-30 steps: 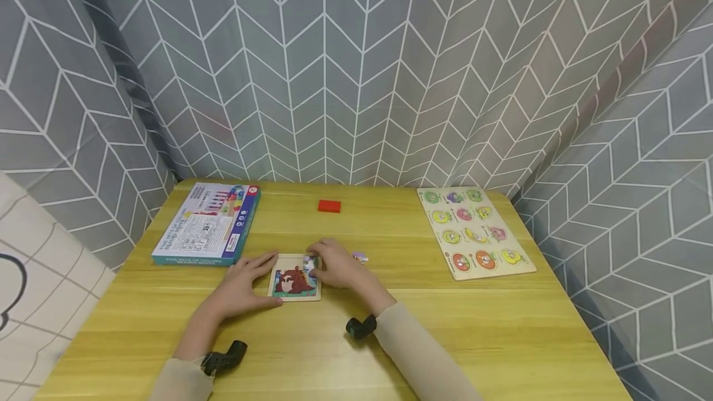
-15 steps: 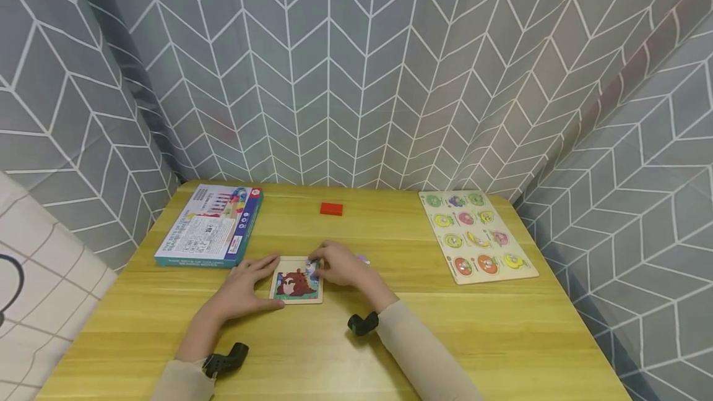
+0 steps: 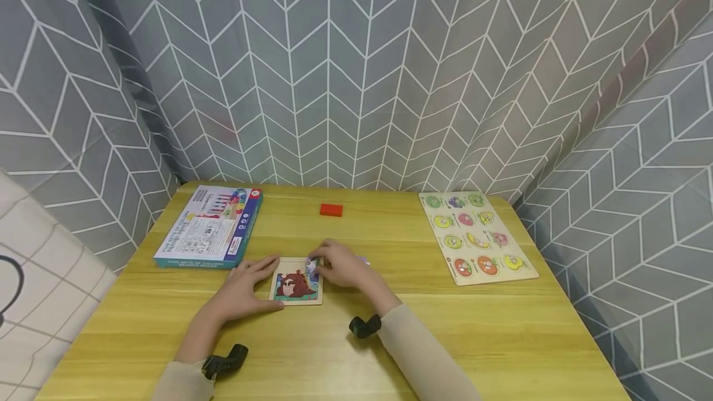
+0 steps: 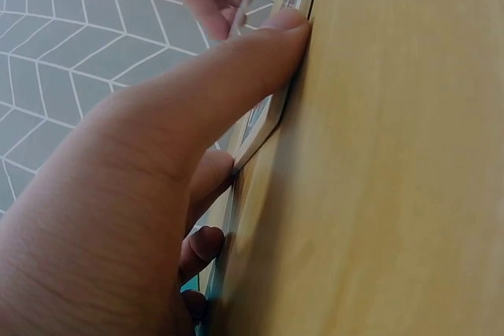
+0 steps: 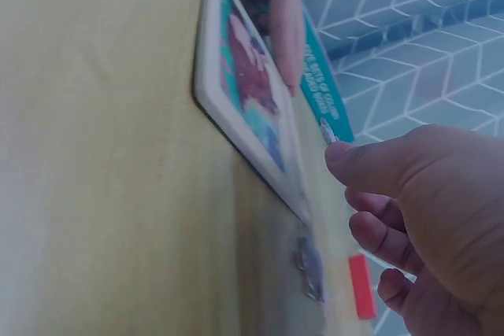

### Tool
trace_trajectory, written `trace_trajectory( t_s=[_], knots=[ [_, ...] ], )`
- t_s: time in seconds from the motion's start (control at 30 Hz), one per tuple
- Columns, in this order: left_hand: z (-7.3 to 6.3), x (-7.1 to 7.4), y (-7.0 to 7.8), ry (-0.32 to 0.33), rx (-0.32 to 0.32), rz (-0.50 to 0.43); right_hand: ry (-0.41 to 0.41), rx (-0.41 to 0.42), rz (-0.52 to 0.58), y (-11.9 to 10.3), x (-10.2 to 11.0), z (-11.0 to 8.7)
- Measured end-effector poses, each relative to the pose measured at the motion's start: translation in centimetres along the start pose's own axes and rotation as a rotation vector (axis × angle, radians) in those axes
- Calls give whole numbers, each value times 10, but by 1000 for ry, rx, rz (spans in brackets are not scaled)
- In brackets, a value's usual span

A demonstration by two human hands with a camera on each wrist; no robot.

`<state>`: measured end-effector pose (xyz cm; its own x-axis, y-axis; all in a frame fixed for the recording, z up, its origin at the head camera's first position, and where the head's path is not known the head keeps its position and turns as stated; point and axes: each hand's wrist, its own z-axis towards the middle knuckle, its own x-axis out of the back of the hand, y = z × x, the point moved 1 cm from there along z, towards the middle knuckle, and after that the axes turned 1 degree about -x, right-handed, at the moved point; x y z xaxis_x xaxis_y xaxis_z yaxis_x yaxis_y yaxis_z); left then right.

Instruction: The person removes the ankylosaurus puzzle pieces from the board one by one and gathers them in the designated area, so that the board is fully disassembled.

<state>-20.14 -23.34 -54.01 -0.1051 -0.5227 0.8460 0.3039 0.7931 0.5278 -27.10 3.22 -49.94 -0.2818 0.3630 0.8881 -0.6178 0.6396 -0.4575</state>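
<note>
A small square wooden jigsaw puzzle (image 3: pixel 296 286) with a light frame and a red-brown animal picture lies on the table. My left hand (image 3: pixel 243 288) holds its left side, thumb at the near corner and index finger at the far corner. Over the puzzle's upper right part, my right hand (image 3: pixel 341 265) pinches a thin puzzle piece (image 5: pixel 327 130) between thumb and finger. In the left wrist view this piece (image 4: pixel 241 16) is tilted, above the puzzle's surface. Partly behind the right hand, a loose purple-and-white puzzle piece (image 3: pixel 364 260) lies on the table.
A blue-edged box (image 3: pixel 208 226) lies at the left, near the left hand's fingers. Farther back is a red block (image 3: pixel 331 210). On the right lies a fruit puzzle board (image 3: pixel 478 237). A patterned grey curtain (image 3: pixel 356 79) hangs behind the wooden table (image 3: pixel 312 357).
The right hand stays over the puzzle's upper right part, its pinched piece shifting slightly. The left hand keeps its hold. The head view has shifted a little.
</note>
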Motion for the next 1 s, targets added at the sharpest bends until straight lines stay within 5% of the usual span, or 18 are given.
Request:
trace_trajectory(
  t_s=[0.3, 0.7, 1.0],
  knots=[
    [-1, 0, 0, -2, -4, -1, 116, -70, 175, 28, 17, -24],
    [-1, -3, -3, 11, -20, 9, 293, -201, 193, 85, 39, -72],
    [0, -3, -2, 15, -23, 8, 309, -277, 204, 102, 33, -96]
  ],
)
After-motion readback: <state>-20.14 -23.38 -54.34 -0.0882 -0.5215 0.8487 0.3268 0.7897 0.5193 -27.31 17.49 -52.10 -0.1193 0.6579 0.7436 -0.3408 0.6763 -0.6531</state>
